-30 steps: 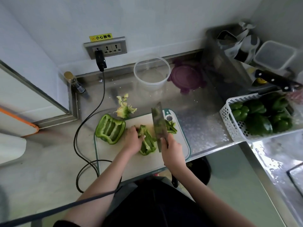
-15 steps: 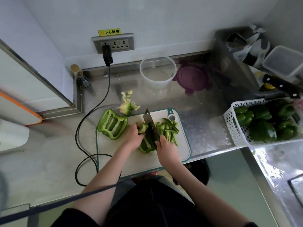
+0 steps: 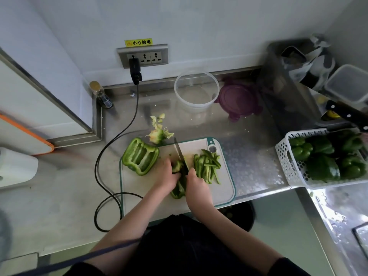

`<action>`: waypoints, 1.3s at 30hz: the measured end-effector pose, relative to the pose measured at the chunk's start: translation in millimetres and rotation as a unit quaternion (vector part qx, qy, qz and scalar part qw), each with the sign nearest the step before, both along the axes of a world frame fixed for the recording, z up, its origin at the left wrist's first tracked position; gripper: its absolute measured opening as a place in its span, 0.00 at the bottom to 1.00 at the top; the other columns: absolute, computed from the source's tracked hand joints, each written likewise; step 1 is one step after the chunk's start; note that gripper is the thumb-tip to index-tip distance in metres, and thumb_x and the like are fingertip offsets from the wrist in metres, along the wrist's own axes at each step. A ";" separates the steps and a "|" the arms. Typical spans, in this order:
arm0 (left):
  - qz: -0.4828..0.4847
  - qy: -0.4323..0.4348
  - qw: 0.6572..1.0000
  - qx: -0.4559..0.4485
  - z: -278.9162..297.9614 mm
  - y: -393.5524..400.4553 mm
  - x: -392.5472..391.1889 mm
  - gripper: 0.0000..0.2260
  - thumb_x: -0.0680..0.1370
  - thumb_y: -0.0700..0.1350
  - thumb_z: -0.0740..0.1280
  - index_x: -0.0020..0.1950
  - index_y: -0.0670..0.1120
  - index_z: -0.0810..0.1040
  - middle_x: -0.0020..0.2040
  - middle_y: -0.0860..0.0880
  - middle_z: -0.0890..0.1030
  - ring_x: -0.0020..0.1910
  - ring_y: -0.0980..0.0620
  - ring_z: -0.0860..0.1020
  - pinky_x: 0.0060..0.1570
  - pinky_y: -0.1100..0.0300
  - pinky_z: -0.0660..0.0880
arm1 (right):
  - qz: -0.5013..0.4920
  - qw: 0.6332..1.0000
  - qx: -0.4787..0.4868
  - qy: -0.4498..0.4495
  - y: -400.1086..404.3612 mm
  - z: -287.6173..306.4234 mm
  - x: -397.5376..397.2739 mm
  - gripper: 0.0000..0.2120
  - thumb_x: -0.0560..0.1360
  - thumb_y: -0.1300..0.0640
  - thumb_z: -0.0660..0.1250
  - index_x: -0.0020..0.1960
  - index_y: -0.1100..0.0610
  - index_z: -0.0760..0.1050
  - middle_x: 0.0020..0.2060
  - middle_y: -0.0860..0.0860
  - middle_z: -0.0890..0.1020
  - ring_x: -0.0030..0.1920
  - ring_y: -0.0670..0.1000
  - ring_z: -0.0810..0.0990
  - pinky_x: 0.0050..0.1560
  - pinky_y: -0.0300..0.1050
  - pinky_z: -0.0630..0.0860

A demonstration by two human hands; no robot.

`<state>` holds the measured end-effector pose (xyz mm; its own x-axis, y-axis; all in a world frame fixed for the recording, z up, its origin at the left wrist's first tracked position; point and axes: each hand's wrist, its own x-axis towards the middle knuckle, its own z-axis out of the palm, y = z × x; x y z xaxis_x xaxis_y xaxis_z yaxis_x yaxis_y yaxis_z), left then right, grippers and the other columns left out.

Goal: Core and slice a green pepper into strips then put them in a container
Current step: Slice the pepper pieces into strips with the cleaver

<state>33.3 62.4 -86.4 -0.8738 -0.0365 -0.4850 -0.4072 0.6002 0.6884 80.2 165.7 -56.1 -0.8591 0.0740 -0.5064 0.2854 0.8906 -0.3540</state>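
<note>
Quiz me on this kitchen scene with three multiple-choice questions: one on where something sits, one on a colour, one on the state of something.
1. Where is the pile of cut strips?
A. in the clear container
B. on the cutting board, right of the knife
C. in the white basket

2. What colour is the lid beside the clear container?
A. purple
B. orange
C. yellow

3. What state is the pepper half at the board's left edge in?
A. whole, stem on
B. already in strips
C. opened, cored, not yet sliced

Answers: 1 B, the strips lie on the cutting board past the knife; 2 A, it shows purple; 3 C, its hollow inside faces up in one piece.
</note>
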 end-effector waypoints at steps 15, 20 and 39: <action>-0.149 0.098 0.974 -0.139 -15.3 -24.3 5.2 0.15 0.81 0.47 0.57 0.64 0.39 0.65 0.64 0.39 0.69 0.63 0.41 0.67 0.61 0.53 0.66 | -0.085 0.983 -0.146 0.073 21.1 19.8 6.6 0.08 0.82 0.54 0.54 0.47 0.56 0.66 0.34 0.52 0.75 0.32 0.50 0.74 0.30 0.42 0.68; -0.149 0.085 0.977 -0.129 -9.3 -22.4 -0.5 0.15 0.82 0.45 0.56 0.65 0.38 0.64 0.64 0.40 0.69 0.64 0.42 0.66 0.62 0.54 0.61 | -0.068 0.985 -0.146 0.064 12.1 18.7 4.3 0.07 0.82 0.53 0.54 0.47 0.54 0.65 0.33 0.50 0.74 0.31 0.48 0.71 0.26 0.39 0.62; -0.135 0.113 0.978 -0.107 -16.1 -25.4 2.1 0.16 0.81 0.44 0.59 0.67 0.40 0.66 0.64 0.42 0.71 0.64 0.40 0.67 0.62 0.51 0.64 | -0.062 0.990 -0.127 0.016 0.2 11.0 10.3 0.10 0.83 0.53 0.52 0.45 0.56 0.63 0.31 0.51 0.72 0.28 0.48 0.69 0.25 0.40 0.64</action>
<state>35.4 37.0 -102.6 -0.9498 0.1313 -0.2840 -0.0650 0.8052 0.5894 90.5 165.8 -45.1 -0.8667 0.0541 -0.4958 0.3731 0.7300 -0.5725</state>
